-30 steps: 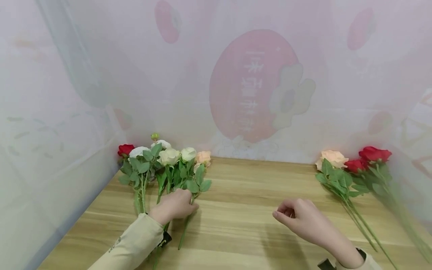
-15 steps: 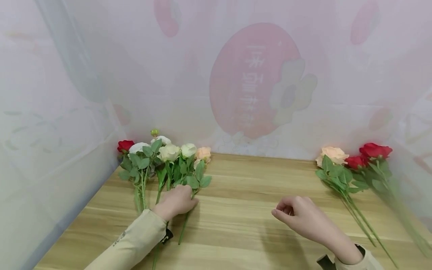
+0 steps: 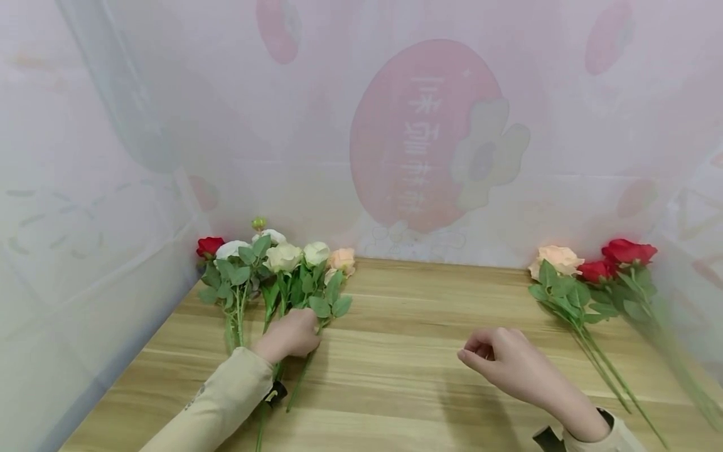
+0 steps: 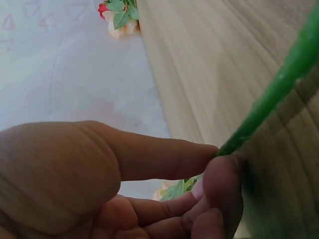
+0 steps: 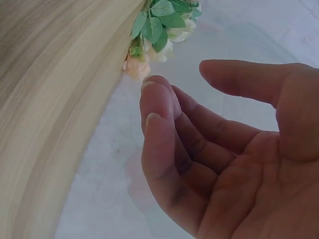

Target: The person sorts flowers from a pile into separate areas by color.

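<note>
My left hand (image 3: 290,336) pinches the green stem (image 4: 279,89) of a peach rose (image 3: 341,261) between thumb and fingertips, close over the wooden table. The rose's bloom lies at the right end of the left group of flowers. Beside it are two cream roses (image 3: 283,257), white blooms (image 3: 231,250) and a red rose (image 3: 210,246), their stems partly hidden behind my left hand and sleeve. My right hand (image 3: 511,367) hovers over the table's right half. Its fingers are loosely curled, with a gap between thumb and fingertips and nothing held, as the right wrist view shows.
At the right lie another peach rose (image 3: 558,261) and red roses (image 3: 628,252), stems slanting toward the front right. The wooden table (image 3: 395,314) meets a printed cloth wall (image 3: 316,176) at the back, with cloth on both sides too.
My left hand has shifted slightly left, and the lower end of the peach rose's stem has swung left with it. The right hand stays in place.
</note>
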A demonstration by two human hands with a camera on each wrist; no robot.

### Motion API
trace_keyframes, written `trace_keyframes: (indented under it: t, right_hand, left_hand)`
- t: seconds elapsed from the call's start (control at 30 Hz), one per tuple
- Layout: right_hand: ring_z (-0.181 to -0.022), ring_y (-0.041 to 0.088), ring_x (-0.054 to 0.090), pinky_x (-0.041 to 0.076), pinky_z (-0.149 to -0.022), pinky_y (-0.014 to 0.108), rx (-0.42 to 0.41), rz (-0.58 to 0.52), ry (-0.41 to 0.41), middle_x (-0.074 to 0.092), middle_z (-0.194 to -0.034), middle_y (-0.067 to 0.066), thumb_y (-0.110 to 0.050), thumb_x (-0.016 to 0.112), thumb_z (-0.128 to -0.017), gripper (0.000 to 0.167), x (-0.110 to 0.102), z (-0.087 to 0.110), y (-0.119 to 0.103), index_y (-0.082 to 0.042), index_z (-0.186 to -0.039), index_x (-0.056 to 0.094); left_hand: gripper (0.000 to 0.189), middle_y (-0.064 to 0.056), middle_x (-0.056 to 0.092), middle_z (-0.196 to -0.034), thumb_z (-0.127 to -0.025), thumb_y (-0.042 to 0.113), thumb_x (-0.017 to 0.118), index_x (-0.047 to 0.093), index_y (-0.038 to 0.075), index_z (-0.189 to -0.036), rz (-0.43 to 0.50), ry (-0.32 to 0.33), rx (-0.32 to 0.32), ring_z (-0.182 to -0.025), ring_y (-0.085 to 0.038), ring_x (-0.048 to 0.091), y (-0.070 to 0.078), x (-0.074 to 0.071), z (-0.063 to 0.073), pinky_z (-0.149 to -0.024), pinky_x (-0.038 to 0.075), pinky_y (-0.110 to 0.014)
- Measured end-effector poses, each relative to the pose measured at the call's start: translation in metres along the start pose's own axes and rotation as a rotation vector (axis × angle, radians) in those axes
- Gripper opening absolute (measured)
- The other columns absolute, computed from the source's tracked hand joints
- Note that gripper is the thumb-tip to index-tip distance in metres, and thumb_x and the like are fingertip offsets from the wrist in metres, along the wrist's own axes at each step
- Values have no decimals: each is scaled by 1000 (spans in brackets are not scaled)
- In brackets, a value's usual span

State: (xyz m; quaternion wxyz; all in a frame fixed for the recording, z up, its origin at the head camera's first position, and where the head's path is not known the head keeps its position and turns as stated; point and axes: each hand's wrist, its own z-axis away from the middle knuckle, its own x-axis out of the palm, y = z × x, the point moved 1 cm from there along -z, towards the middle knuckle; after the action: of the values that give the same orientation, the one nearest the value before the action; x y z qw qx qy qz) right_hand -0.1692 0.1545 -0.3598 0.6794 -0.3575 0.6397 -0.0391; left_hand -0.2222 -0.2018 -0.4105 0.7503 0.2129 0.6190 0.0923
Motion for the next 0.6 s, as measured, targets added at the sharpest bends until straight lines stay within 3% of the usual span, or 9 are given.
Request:
trace_keyframes:
  t: [0.17,0.37,0.6]
  right_hand:
    - [-63,5,54,46,-58,27,-5,1,10,59,-70,-14,-34,68,-94,19,0,0,1,-18,-85,70]
    - [-63,6,55,47,-59,27,3,-31,-6,61,-71,-12,-34,67,-95,20,1,-3,3,-16,-86,72]
    - [-73,12,59,48,-62,29,9,-137,-16,65,-80,-6,-36,67,-95,23,3,-8,8,-13,-95,73]
  left_hand:
    - [47,8,13,-50,-81,-8,52,25,19,-54,31,-13,27,-46,-9,13,0,-2,1,-43,16,-25]
    - [51,9,13,-50,-90,0,57,27,17,-53,26,25,40,-46,-8,13,-1,-6,2,-44,16,-24]
    - [54,8,18,-48,-95,6,63,29,16,-54,161,34,111,-43,-9,18,3,-9,2,-46,24,-25]
